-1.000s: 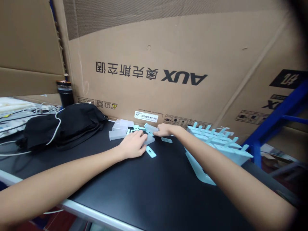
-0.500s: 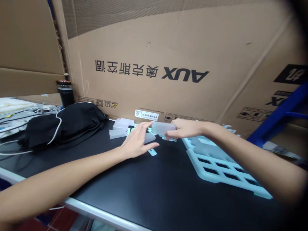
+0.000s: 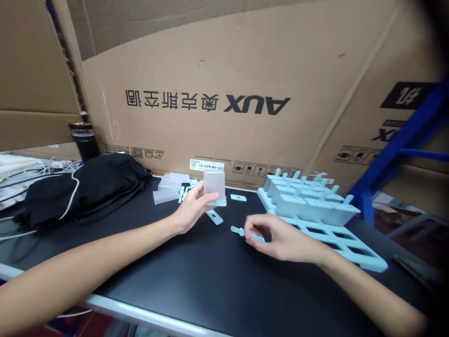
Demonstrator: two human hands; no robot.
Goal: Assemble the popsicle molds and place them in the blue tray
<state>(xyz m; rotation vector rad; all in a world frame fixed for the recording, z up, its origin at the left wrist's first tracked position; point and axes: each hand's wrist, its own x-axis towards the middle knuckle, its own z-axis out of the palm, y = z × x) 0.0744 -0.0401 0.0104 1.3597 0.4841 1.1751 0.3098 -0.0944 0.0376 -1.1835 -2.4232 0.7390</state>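
Setting a clock face midway between the hands, with twelve at the printed carton (image 3: 210,135), the left side comes first: a white cable (image 3: 75,187) lies across a black bag (image 3: 101,185) at nine, and a dark tumbler (image 3: 85,147) stands beyond it at ten. Loose translucent cases (image 3: 167,195) sit together at ten, near the tabletop's far edge, with small pale-blue sticks (image 3: 183,193) just right of them.

The left hand (image 3: 191,206) comes in from nine, its thumb pressed across the near face of an upright frosted case (image 3: 213,180) with a pale-blue base; the other fingers are mostly hidden behind. A slotted plate (image 3: 218,220) lies just below that hand, and a second plate (image 3: 233,197) lies at one, near the far edge.

At four, the right hand (image 3: 277,236) pinches a pale-blue stick (image 3: 236,230) between thumb and forefinger, its tip pointing toward ten. Dark tabletop (image 3: 217,276) opens between the forearms, running from the hands down to the metal front edge (image 3: 140,313) at seven.

At three, a pale-blue rack (image 3: 368,263) bears handled moulds (image 3: 312,213) in its far rows; its near openings lie just past the right wrist. A blue post (image 3: 366,210) rises behind its right edge.
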